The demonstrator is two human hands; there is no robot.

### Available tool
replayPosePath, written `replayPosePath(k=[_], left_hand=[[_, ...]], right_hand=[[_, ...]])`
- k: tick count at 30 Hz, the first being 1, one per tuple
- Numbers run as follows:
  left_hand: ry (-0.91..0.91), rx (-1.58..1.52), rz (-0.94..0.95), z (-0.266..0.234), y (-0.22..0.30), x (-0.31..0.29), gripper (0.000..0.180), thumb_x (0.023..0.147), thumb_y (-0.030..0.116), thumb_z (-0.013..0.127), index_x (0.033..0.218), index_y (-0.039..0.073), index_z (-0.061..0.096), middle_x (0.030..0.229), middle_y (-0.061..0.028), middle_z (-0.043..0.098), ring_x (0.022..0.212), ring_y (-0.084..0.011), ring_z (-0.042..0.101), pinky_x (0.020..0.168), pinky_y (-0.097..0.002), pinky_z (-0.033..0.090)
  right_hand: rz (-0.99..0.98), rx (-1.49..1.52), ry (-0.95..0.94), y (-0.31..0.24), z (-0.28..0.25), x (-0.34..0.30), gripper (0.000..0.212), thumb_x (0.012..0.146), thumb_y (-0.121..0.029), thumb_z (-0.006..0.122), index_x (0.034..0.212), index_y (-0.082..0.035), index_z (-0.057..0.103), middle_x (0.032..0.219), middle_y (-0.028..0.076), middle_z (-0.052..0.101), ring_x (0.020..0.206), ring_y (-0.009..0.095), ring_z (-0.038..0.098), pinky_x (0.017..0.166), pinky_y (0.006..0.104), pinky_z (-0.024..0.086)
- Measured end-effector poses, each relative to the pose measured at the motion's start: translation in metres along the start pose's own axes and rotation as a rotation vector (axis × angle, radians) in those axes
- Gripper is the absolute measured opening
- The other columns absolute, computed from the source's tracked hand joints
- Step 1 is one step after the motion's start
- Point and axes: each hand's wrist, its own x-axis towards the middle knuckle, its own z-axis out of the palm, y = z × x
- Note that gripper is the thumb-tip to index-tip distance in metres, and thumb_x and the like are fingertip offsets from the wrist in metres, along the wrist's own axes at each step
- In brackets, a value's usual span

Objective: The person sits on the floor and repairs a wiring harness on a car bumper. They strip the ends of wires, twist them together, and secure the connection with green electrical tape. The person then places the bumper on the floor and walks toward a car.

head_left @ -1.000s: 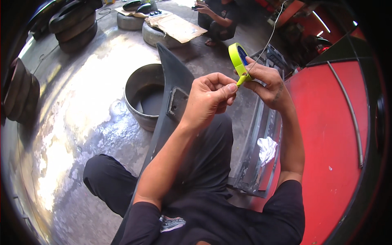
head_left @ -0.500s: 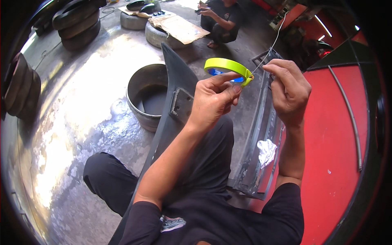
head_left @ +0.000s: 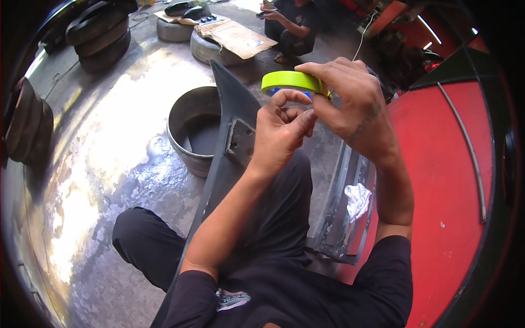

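Note:
A roll of bright yellow-green tape [head_left: 290, 80] with a blue inner core is held up in front of me. My right hand [head_left: 350, 101] grips its right side, with fingers over the top and the thumb below. Just under the roll, my left hand [head_left: 281, 128] is closed, its fingers curled and the thumb pressed toward them. Whether a tape end sits in that pinch cannot be made out. A long dark curved panel [head_left: 223, 131] with a metal bracket [head_left: 240, 139] leans along my left forearm, by my legs.
A metal drum [head_left: 191, 156] stands left of the panel. A dark frame [head_left: 333, 218] with a crumpled white cloth [head_left: 357, 201] lies to the right, beside a red surface [head_left: 432, 180]. Cardboard [head_left: 235, 38] rests on tyres [head_left: 208, 50] ahead; another person [head_left: 295, 27] crouches nearby.
My right hand has moved left and closed on the tape roll. The left hand's fingers have come off the roll and curled below it. The roll has shifted slightly left and up.

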Motion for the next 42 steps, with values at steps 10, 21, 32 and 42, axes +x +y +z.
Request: replayPosePath(k=[10, 21, 32, 42], left_hand=[[0.038, -0.001, 0.050, -0.007, 0.010, 0.002, 0.018, 0.100, 0.008, 0.073, 0.116, 0.000, 0.072, 0.078, -0.0015, 0.068, 0.061, -0.0026, 0.056, 0.048, -0.0173, 0.035], [0.003, 0.013, -0.008, -0.005, 0.014, 0.000, 0.022, 0.103, 0.011, 0.071, 0.121, -0.001, 0.074, 0.073, 0.0038, 0.059, 0.055, -0.0001, 0.043, 0.047, -0.0188, 0.028], [-0.013, 0.074, -0.015, -0.002, 0.009, 0.000, 0.019, 0.103, 0.015, 0.072, 0.112, -0.002, 0.070, 0.077, -0.0016, 0.064, 0.059, -0.0053, 0.053, 0.049, -0.0210, 0.038], [-0.056, 0.129, -0.034, 0.001, 0.012, -0.003, 0.025, 0.100, 0.016, 0.073, 0.113, -0.005, 0.071, 0.082, -0.0036, 0.064, 0.062, -0.0080, 0.055, 0.052, -0.0230, 0.042]], right_hand=[[0.101, 0.381, 0.093, -0.011, -0.036, -0.045, 0.037, 0.084, 0.015, 0.073, 0.119, 0.006, 0.068, 0.106, 0.016, 0.074, 0.099, 0.024, 0.071, 0.090, 0.0364, 0.055], [0.132, 0.168, -0.091, 0.037, -0.006, -0.066, 0.031, 0.095, -0.016, 0.074, 0.119, 0.003, 0.071, 0.104, 0.019, 0.076, 0.093, 0.033, 0.074, 0.101, 0.0512, 0.050], [0.548, 0.446, 0.088, 0.021, 0.019, -0.056, 0.020, 0.094, -0.010, 0.064, 0.103, 0.005, 0.073, 0.083, 0.014, 0.073, 0.076, 0.023, 0.068, 0.071, 0.0336, 0.052], [0.838, 1.015, 0.321, 0.036, 0.046, -0.056, 0.024, 0.095, -0.013, 0.059, 0.098, 0.007, 0.074, 0.081, 0.007, 0.069, 0.074, 0.011, 0.062, 0.072, 0.0264, 0.050]])
